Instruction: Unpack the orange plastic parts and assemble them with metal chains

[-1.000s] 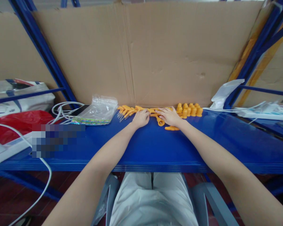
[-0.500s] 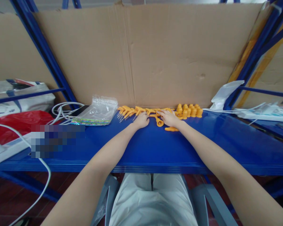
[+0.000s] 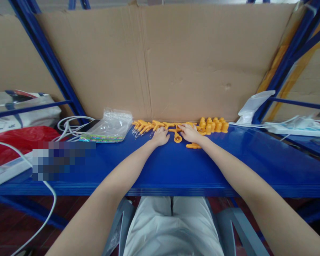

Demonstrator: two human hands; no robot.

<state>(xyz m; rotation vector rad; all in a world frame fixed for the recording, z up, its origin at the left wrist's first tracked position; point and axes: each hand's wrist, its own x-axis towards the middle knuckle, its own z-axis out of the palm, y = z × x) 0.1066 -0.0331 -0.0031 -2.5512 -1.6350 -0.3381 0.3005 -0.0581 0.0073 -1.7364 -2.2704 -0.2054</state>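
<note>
Between my hands lies an orange corkscrew [image 3: 177,138] with a T-shaped handle and a round flared base facing me. My left hand [image 3: 160,137] rests on the table just left of it, fingers out and holding nothing that I can see. My right hand [image 3: 190,133] reaches over the orange pieces on the other side. Its fingers are stretched out, with the tips at or on the orange handles; exact contact is hard to tell. Several orange-handled corkscrews [image 3: 142,126] with bare metal spirals lie left of my left hand. One loose orange handle [image 3: 193,146] sits below my right wrist.
Several orange bell-shaped caps [image 3: 216,125] stand in rows at right. Clear plastic bags [image 3: 114,126] lie at left, near white cables [image 3: 66,124] and a red bag [image 3: 26,140]. A cardboard panel [image 3: 189,64] closes off the back of the blue table [image 3: 170,167].
The corkscrew between my hands has shifted slightly left, and its flared base has turned a little. Both hands stay in nearly the same places.
</note>
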